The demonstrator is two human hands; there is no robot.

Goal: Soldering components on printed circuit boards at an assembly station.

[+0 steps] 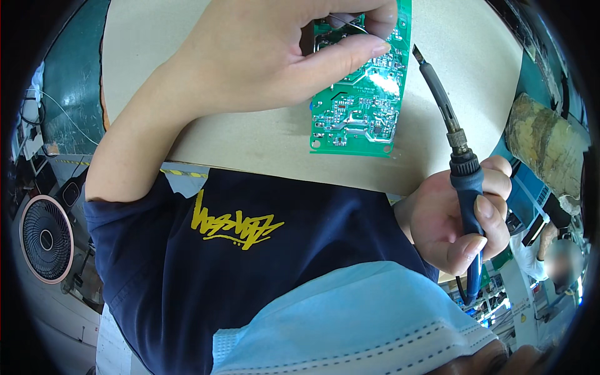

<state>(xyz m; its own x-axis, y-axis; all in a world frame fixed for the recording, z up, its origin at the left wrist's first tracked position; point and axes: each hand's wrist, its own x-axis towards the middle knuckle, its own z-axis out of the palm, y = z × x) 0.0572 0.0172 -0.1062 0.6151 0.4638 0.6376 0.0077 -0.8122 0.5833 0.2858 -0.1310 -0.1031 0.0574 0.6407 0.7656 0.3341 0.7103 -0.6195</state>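
Observation:
A green circuit board [356, 115], dotted with small parts and shiny solder joints, lies on a tan sheet at the upper middle. My left hand [269, 62] reaches across its upper part, thumb and fingers pinched on a thin silvery wire [350, 24] that looks like solder; the fingers hide some of the board. To the right, my right hand [447, 219] is wrapped round the blue handle of a soldering iron [463, 164]. The iron points up and slightly left. Its dark tip is just right of the board's edge, apart from both the board and the wire.
The tan sheet [456, 56] covers the bench beside a green mat [72, 94] on the left. A round fan [46, 239] stands at the far left. A brownish mottled covered object [544, 144] and another person [534, 259] are at the right.

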